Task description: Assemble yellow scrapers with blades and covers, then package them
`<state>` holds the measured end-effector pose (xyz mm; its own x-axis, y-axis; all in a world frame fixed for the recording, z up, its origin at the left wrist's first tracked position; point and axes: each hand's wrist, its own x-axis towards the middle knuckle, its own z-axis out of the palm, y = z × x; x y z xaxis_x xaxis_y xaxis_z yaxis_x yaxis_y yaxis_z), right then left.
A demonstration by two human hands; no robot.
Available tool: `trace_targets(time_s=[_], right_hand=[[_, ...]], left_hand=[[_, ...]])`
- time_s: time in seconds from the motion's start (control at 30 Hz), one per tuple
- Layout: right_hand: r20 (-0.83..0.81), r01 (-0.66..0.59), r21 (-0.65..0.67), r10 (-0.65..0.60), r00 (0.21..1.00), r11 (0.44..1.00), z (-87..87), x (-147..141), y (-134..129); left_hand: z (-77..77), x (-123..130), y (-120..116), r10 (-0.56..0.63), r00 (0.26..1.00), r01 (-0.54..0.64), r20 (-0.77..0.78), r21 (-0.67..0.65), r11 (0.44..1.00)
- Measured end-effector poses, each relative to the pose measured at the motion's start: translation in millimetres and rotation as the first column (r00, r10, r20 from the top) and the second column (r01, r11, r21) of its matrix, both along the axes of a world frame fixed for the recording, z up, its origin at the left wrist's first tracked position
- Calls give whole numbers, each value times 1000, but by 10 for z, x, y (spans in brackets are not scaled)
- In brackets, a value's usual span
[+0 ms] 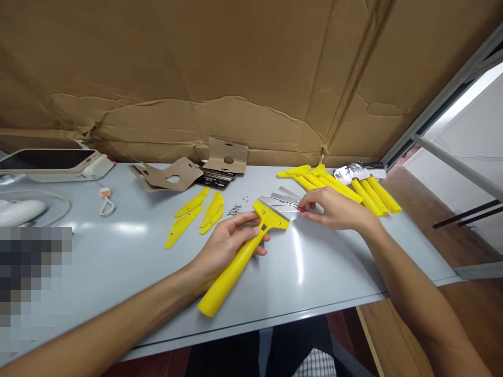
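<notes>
Across the top, creased brown cardboard with a ragged tear line. At left, on the grey surface, a dark-screened device lying flat on a pale object; below, a rounded white object beside a thin pale cable, and to the right a looped white cord with an orange part. At right, a grey metal frame before a white wall and wood-look floor. At bottom centre, checked cloth.

Worktop: screws centrally; cardboard pieces behind, to left; packaged scrapers far right.
</notes>
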<state>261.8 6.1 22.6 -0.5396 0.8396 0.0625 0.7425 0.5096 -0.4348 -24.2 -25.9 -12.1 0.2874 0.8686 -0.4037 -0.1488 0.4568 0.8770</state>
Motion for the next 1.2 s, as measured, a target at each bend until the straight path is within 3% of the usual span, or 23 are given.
trace_targets(time_s=[0.1,0.27,0.5,0.73,1.2], right_hand=[[-44,-83,65,86,995,994,52,-116,-79],[-26,-43,65,45,999,997,8,-194,-134],[-52,-84,79,88,995,993,-15,-211,-124],[22,-12,94,10,1000,995,-35,-234,-165],[41,8,161,-15,999,987,18,-266,-215]], left_hand=[[-20,0,-7,-19,1000,19,-3,24,1000],[-30,2,-9,-55,998,54,6,66,996],[-26,2,-18,-73,997,73,3,82,994],[-16,6,-19,-74,997,74,-5,73,995],[3,1,-29,-89,996,90,-13,84,992]])
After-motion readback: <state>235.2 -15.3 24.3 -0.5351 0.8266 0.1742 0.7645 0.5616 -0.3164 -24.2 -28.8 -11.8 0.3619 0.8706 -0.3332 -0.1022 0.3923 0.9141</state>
